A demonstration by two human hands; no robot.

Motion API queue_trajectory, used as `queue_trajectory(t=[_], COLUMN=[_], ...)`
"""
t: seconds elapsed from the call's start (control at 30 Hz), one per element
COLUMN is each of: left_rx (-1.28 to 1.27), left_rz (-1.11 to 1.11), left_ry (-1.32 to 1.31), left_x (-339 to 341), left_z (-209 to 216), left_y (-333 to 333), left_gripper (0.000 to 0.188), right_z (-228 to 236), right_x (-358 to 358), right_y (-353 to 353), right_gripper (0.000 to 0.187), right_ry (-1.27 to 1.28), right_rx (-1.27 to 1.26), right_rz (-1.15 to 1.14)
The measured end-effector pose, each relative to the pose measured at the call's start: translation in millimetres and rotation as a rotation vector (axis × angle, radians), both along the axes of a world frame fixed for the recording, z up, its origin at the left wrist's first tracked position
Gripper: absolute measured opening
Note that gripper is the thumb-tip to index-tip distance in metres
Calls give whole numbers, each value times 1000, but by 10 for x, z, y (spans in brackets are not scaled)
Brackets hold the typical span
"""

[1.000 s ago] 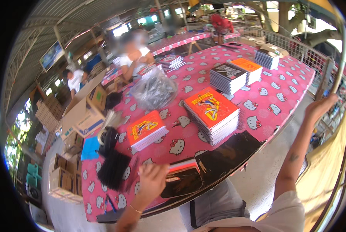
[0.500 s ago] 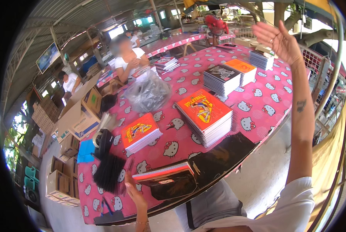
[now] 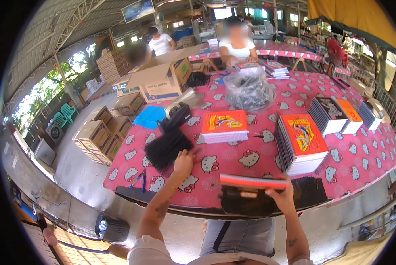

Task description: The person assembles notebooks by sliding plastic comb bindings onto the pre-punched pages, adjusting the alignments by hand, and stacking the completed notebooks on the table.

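Observation:
A notebook with an orange-red cover and a white page edge (image 3: 242,179) stands on its edge at the table's front. My right hand (image 3: 281,194) grips its right end, thumb on the near side. Under and beside it lies a black sheet (image 3: 313,191). My left hand (image 3: 183,162) is at the right edge of a heap of black spiral binding coils (image 3: 166,148), fingers bent and pinched on a coil there. Beyond are a short stack of orange notebooks (image 3: 225,126) and a taller spiral-bound stack (image 3: 302,141).
A black tape dispenser (image 3: 176,117) and blue sheet (image 3: 150,116) sit behind the coils. Pens (image 3: 140,181) lie front left. A clear bag of black coils (image 3: 250,90), more notebook stacks (image 3: 328,115) and an open carton (image 3: 162,79) stand farther back. A co-worker (image 3: 237,46) sits opposite.
My view has turned left. My right hand has come down from its raised position onto the notebook's right end. My left hand has gone from beside the notebook to the coil heap.

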State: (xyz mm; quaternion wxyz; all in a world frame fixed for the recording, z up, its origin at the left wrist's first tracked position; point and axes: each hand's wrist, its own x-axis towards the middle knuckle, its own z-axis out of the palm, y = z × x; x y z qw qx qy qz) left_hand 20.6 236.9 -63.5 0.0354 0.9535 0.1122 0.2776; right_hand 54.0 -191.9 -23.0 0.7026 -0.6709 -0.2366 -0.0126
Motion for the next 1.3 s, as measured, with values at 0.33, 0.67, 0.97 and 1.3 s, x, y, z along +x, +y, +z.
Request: queue_trajectory(t=[0.33,0.67,0.97,1.3], left_rx=[292,-469,-623,-721], left_rz=[45,-364,-450,-295], left_ry=[-263,-281,-327,-115], left_x=[-40,-670,-835,-764], left_z=[786,1225,957,1060], left_y=[-389,-1357,-1474,-1419], left_gripper=[31,25,17,19], right_z=[210,667,710,773], right_x=[-110,-71,-59,-79], right_y=[96,1110,1110,1065], right_gripper=[66,27,12,9], right_ry=[-204,-848,-808,-719], right_rx=[1,-626,-579,-601], right_rz=[-239,-64,-7,49])
